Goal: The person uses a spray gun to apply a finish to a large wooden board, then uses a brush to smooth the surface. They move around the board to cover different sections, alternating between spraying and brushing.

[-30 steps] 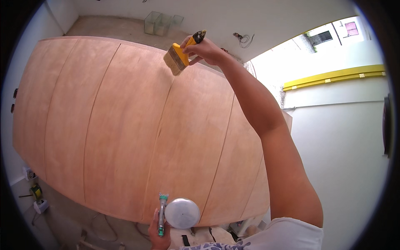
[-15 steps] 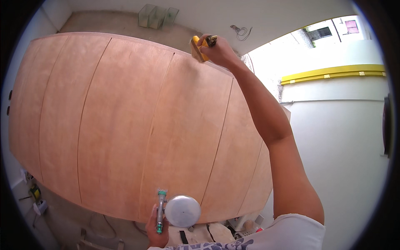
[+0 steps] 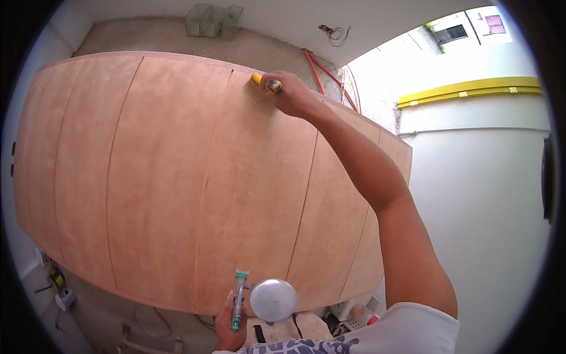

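A wide reddish-brown wooden panel (image 3: 159,177), crossed by several narrow grooves, fills the middle of the view. My right hand (image 3: 289,96) reaches over its far edge, closed around a yellow-handled brush (image 3: 256,78). The brush bristles are down against or just over the panel; contact is hard to tell. By the near edge, my left hand (image 3: 227,324) is wrapped round a metal spray gun (image 3: 239,295) with green end fittings. A round silver cup (image 3: 274,300) sits beside the gun's body, apparently attached to it.
Greenish see-through boxes (image 3: 213,22) stand on the floor beyond the panel. Orange hoses (image 3: 315,74) run behind its far right side, and a coiled cable (image 3: 337,36) lies near the wall. A yellow beam (image 3: 471,92) is at right, a white crate (image 3: 356,323) at lower right.
My right hand has brought the brush from the panel's far edge slightly left and inward onto its surface. The spray gun and left hand appear slightly further right as the view shifts.
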### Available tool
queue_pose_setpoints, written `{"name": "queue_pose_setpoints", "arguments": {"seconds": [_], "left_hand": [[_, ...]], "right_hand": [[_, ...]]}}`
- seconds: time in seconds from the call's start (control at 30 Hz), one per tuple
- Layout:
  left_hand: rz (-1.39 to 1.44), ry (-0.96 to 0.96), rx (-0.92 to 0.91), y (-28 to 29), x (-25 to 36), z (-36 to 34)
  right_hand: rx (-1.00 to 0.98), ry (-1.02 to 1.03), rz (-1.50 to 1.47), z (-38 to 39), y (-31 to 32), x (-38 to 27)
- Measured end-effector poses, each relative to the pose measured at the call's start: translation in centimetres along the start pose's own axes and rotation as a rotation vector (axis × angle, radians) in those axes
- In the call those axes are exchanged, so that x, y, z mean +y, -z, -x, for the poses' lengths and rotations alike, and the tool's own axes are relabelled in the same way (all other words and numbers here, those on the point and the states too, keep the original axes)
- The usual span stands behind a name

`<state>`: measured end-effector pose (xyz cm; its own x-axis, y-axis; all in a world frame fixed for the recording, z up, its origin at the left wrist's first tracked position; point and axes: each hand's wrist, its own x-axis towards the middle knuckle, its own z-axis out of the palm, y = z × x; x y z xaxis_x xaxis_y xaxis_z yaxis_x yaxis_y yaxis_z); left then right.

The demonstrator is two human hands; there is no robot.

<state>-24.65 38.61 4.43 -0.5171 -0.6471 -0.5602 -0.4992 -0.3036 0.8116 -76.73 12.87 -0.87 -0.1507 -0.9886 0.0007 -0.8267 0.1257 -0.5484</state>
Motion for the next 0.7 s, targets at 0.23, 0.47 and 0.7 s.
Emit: {"name": "queue_pose_setpoints", "arguments": {"seconds": [0.23, 0.47, 0.7], "left_hand": [[-0.087, -0.150, 0.052, -0.1, -1.6, 0.0], [-0.029, -0.052, 0.040, -0.3, -1.2, 0.2], [0.056, -0.027, -0.007, 0.0, -1.4, 0.1]], "right_hand": [[-0.221, -0.260, -0.519, -4.2, 4.1, -3.0], [0.074, -0.190, 0.136, -5.3, 5.0, 3.5], [0.181, -0.134, 0.518, -2.9, 5.1, 4.4]]}}
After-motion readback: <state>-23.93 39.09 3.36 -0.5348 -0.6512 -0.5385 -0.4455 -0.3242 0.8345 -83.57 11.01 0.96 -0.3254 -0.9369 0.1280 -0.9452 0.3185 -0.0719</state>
